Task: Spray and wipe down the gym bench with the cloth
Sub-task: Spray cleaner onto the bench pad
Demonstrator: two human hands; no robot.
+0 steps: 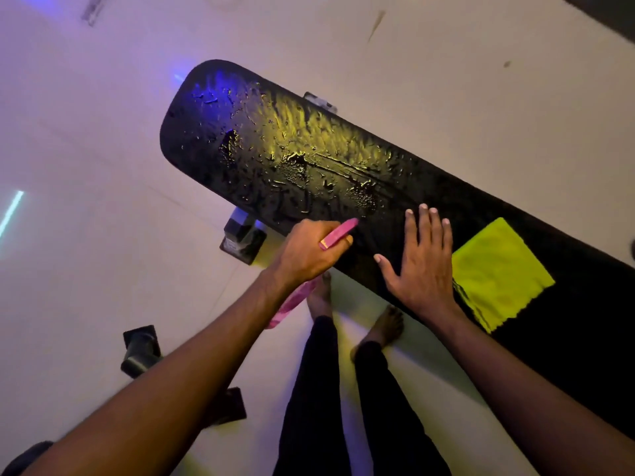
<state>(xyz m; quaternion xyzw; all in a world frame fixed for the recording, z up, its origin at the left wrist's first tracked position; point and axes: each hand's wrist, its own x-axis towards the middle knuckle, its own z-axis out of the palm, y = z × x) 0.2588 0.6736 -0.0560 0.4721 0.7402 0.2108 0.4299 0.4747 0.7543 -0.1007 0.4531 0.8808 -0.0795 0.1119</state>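
The left hand (305,250) grips a pink spray bottle (338,232), nozzle aimed up-right at the black desk (261,149). The desk's long axis runs upper left to lower right, its far end beaded with droplets. The right hand (421,266) lies flat with fingers spread on it, just beside the yellow cloth (498,273).

Black padded bench (309,159) glistens wet; yellow cloth (498,273) looks soft, matt.
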